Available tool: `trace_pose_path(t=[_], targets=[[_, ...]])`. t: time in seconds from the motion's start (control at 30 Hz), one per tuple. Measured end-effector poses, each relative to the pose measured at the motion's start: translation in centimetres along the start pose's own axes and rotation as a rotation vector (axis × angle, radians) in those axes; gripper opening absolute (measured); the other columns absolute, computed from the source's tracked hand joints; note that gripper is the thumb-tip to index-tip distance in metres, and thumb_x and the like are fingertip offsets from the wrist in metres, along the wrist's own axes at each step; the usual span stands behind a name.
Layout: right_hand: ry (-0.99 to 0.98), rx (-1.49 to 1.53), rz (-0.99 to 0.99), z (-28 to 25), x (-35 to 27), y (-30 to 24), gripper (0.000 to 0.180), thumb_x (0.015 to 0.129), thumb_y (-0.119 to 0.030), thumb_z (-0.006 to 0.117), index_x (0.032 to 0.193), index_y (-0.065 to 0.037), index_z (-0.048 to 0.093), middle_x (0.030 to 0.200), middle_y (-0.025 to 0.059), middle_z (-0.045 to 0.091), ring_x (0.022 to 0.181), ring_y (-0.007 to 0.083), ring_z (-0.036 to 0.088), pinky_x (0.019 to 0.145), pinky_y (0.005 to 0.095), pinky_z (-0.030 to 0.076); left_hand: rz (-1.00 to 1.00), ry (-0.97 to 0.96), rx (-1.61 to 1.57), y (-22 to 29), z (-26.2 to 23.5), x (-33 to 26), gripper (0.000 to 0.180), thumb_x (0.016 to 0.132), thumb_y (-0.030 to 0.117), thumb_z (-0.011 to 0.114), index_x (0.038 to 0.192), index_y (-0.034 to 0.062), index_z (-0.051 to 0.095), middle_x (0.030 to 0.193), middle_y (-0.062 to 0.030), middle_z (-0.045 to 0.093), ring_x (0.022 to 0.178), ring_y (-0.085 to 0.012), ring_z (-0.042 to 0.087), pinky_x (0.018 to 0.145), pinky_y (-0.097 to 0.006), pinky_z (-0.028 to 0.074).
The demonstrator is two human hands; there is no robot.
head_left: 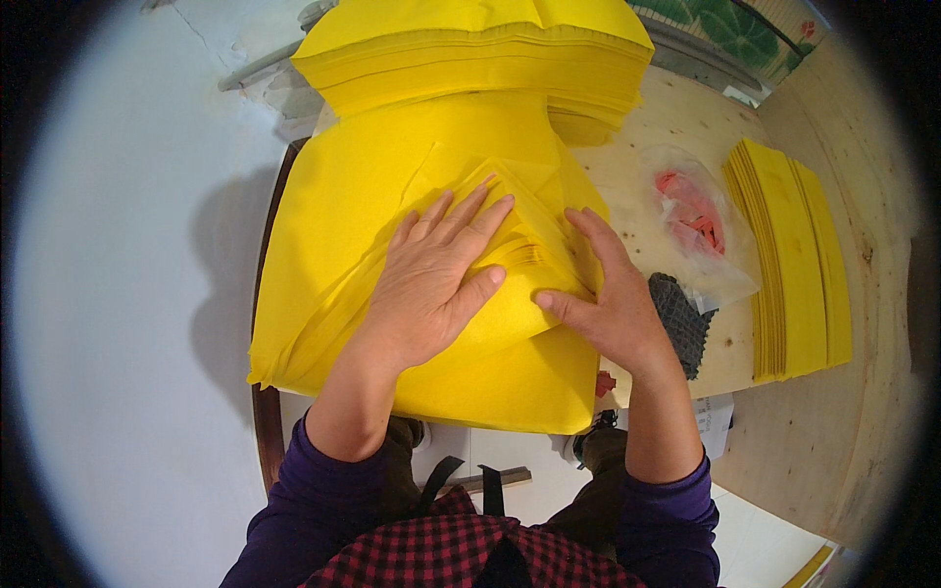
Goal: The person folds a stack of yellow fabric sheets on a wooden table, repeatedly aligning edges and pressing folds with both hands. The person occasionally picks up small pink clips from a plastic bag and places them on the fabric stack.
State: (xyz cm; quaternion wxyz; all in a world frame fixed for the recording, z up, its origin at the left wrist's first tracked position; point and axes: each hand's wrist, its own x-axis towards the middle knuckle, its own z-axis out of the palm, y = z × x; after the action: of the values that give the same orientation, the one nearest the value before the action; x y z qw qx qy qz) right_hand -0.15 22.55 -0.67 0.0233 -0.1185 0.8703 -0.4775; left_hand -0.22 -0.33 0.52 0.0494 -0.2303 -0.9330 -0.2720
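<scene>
Yellow sheets (pixel 328 230), like thin paper or cloth, lie in layers over the near part of the table, partly folded in the middle. My left hand (pixel 426 269) rests flat on the folded layers, fingers stretched out and a little spread. On the right side of the fold, my right hand (pixel 603 294) touches the yellow layers, its thumb and fingers apart. Between the hands several stacked fold edges show. Parts of the right fingers are hidden against the yellow material. The sheets hang over the near table edge.
A thick yellow stack (pixel 470 64) stands at the far side. To the right lie a clear plastic bag (pixel 694 211) with red pieces inside, a dark grey cloth (pixel 681 328) with a zigzag edge, and folded yellow bundles (pixel 794 260). A white wall (pixel 118 294) borders the left.
</scene>
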Motion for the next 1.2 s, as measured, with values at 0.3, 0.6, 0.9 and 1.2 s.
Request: trace_pose_path(t=[0.3,0.6,0.9,1.2], targets=[[0.050,0.018,0.001,0.9,0.3,0.3,0.079,0.075,-0.023,0.081,0.141,-0.001,0.044,0.149,0.0255,0.041,0.140,0.0407,0.038,0.117,0.0439,0.029,-0.011,-0.003,0.004,0.1,0.0,0.1,0.062,0.100,0.044,0.046,0.152,0.0113,0.039,0.157,-0.0169,0.036,0.143,-0.0453,0.030,0.118,-0.051,0.020],[0.022,0.028,0.029,0.7,0.2,-0.2,0.083,0.073,-0.021,0.082,0.143,-0.002,0.042,0.151,0.0249,0.039,0.142,0.0395,0.036,0.119,0.0425,0.027,-0.021,-0.002,-0.005,0.2,0.0,0.0,0.061,0.099,0.042,0.047,0.152,0.0150,0.037,0.160,-0.0146,0.032,0.143,-0.0463,0.029,0.116,-0.058,0.020],[0.143,-0.038,0.199,-4.7,-1.6,1.6,0.033,0.083,-0.017,0.074,0.111,-0.002,0.066,0.092,0.0113,0.068,0.087,0.0231,0.066,0.079,0.0349,0.051,-0.004,0.014,0.011,0.1,0.2,-0.1,0.060,0.099,0.040,0.046,0.151,0.0112,0.039,0.156,-0.0161,0.038,0.143,-0.0448,0.030,0.118,-0.050,0.020],[0.035,-0.810,0.306,-5.6,-5.8,4.8,0.025,0.082,-0.023,0.074,0.084,-0.002,0.061,0.081,0.0205,0.066,0.080,0.0424,0.064,0.068,0.0497,0.049,-0.028,0.003,-0.001,0.1,0.0,-0.1,0.061,0.099,0.042,0.047,0.152,0.0149,0.037,0.159,-0.0135,0.035,0.143,-0.0453,0.030,0.117,-0.056,0.020]])
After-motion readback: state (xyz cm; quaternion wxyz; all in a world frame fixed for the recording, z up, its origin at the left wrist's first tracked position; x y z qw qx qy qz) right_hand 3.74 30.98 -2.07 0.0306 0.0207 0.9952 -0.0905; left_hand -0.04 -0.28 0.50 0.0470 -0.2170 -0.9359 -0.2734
